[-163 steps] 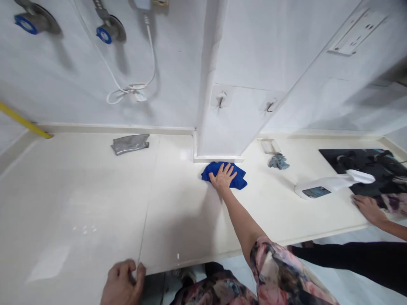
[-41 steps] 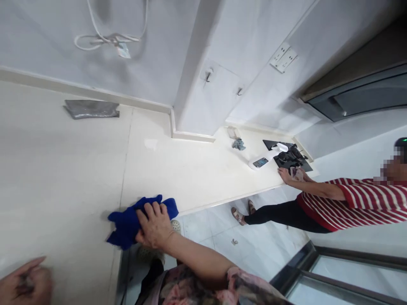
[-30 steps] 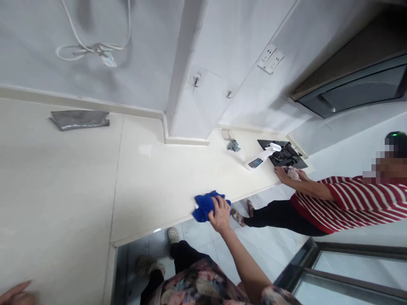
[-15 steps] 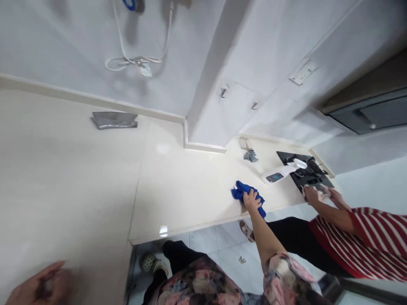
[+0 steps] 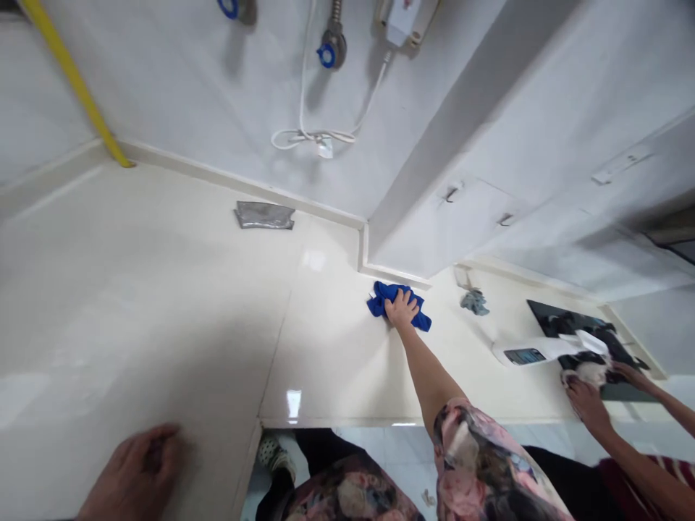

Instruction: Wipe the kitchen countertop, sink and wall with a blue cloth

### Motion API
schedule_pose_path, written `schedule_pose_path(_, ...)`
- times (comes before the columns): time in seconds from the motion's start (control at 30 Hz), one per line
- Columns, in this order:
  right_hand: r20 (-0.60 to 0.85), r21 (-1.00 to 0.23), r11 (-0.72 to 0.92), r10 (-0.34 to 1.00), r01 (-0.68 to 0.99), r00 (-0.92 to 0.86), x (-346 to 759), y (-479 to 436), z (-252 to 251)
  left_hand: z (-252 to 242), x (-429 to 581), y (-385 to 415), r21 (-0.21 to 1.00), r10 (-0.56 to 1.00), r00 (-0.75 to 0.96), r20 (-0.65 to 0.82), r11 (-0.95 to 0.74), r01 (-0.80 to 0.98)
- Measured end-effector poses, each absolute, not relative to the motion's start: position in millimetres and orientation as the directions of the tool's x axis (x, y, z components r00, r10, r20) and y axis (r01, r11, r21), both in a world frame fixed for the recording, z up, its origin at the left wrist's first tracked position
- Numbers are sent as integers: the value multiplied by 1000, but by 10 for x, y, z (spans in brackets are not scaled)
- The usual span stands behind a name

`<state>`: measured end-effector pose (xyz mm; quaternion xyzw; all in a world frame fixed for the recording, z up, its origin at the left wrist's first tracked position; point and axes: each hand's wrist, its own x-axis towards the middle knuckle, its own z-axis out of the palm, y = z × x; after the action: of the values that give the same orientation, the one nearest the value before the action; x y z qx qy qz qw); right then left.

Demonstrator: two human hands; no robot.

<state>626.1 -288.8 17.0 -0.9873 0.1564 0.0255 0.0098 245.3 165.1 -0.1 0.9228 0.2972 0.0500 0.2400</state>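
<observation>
Against the foot of the wall corner, a blue cloth [image 5: 382, 291] lies bunched on the pale countertop [image 5: 331, 347]. My right hand [image 5: 402, 310] presses down on it from above, fingers bent over the fabric, at the end of an outstretched arm with a flowered sleeve. At the lower left, my left hand [image 5: 135, 470] is by itself on or just over the counter. Its fingers curl loosely in toward the thumb, and nothing shows in them.
A grey flat packet [image 5: 265, 215] lies by the back wall. To the right are a crumpled grey rag [image 5: 474, 302], a white spray bottle [image 5: 529, 352] and a black hob [image 5: 624, 391]. A co-worker's hands [image 5: 591, 405] hold a whitish cloth there. A yellow pipe [image 5: 76, 79] meets the counter.
My right hand has moved the blue cloth away from the front edge, back and left to the wall corner. The view has shifted left, bringing the yellow pipe into sight.
</observation>
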Motion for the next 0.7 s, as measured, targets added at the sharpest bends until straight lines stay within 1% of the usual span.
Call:
schedule_pose_path(0.1, 2, -16, -978, -206, -206, 979, 6299, -2311, 151, 94, 2440, 1586, 556, 598, 799, -61, -645, 525)
schedule_pose_path(0.2, 46, -10, -998, -68, -67, 997, 6140, -1790, 150, 150, 2423, 1549, 574, 596, 801, -52, -638, 513)
schedule_pose_path(0.33, 9, -1, -989, 148, 148, 989, 5844, -1179, 187, 94, 2368, 1565, 580, 596, 800, -69, -629, 518)
schedule_pose_path(0.47, -48, 10, -946, 322, 323, 946, 5691, -708, 248, 0, 2314, 1595, 579, 604, 792, -90, -615, 535)
schedule_pose_path(0.6, -71, 0, -895, 446, 447, 892, 5761, -446, 327, -16, 2292, 1589, 619, 596, 801, -52, -611, 494)
schedule_pose_path(0.7, -84, -2, -875, 483, 485, 871, 5912, -271, 367, 7, 2288, 1561, 636, 606, 794, -44, -596, 490)
